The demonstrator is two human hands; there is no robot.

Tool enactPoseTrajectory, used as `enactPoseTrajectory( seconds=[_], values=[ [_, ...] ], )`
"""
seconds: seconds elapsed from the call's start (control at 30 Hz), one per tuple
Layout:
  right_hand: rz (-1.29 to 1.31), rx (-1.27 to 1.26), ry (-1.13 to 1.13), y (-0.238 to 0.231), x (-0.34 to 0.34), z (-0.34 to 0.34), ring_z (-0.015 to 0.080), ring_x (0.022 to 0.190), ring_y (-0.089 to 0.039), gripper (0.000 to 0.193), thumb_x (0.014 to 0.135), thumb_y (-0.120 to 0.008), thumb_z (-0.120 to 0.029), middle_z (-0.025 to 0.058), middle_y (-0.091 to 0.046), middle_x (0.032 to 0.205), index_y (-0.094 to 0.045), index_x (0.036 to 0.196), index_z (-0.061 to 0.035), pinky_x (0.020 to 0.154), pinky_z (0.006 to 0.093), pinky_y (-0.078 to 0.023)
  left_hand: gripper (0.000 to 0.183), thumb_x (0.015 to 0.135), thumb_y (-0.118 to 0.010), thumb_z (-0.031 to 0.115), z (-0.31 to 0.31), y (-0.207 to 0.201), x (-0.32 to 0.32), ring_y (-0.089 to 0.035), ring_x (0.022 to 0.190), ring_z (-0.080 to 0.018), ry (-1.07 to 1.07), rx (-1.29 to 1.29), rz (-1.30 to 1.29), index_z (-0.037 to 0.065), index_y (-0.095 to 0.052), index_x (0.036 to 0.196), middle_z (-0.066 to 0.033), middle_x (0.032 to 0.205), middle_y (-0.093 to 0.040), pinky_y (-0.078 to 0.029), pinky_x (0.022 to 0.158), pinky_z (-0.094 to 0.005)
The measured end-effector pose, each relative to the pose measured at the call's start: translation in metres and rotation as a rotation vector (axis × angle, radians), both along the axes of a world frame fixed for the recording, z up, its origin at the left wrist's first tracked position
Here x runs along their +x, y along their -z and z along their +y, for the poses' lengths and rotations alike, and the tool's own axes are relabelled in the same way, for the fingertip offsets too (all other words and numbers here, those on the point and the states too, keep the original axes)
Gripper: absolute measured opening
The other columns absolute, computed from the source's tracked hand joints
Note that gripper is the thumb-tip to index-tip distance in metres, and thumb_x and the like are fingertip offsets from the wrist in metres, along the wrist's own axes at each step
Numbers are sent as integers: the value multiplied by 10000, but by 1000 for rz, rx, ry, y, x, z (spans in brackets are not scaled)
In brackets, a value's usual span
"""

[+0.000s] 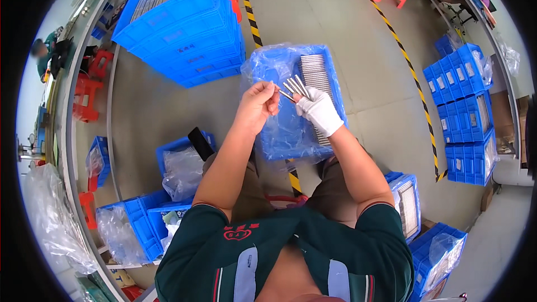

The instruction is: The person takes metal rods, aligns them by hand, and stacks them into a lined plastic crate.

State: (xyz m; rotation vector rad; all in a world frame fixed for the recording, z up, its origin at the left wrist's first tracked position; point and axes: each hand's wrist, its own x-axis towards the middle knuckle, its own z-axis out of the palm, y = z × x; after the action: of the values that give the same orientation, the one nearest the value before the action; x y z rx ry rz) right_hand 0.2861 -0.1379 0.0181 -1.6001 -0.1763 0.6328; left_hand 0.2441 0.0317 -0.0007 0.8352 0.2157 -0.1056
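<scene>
White-gloved right hand (321,111) clasps metal rods (302,86), fanned presumably to separate their tips; bare left hand (260,104) presses fingertips together alongside, contact unclear.

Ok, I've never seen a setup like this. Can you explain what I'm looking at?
There's no machine here, just two human hands, seen from above by a wide head-worn camera whose lens bends straight edges. The right hand, in a white glove, holds several metal rods. The bare left hand is at one rod's end; whether it grips it is unclear. Beneath is a blue crate with clear plastic and a row of similar rods.
</scene>
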Motion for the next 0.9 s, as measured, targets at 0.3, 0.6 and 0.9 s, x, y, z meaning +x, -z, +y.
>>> enactPoseTrajectory(
  seconds=[0.3,0.6,0.9],
  values=[
    [-243,-200,-44,2,0,-2,97,516,-439,184,823,-565,-186,31,-496,554,-564,749,-18,498,262,-377,141,846,-564,177,6,-1,-2,-452,494,-90,95,259,-25,38,-553,822,-23,642,-521,-391,486,-245],
    [-427,-264,-54,2,-4,-2,114,509,-444,186,823,-568,-188,49,-491,565,-562,789,-6,487,280,-379,144,817,-602,168,6,-6,-9,-493,519,-98,139,393,12,25,-581,816,-40,657,-557,-399,493,-223],
    [-167,-175,-88,-3,-4,-4,99,532,-427,195,843,-547,-202,25,-491,585,-567,794,-14,504,256,-377,158,812,-609,188,8,-13,-5,-433,591,-64,-71,474,0,33,-599,779,3,679,-543,-351,554,-195]
  ],
)
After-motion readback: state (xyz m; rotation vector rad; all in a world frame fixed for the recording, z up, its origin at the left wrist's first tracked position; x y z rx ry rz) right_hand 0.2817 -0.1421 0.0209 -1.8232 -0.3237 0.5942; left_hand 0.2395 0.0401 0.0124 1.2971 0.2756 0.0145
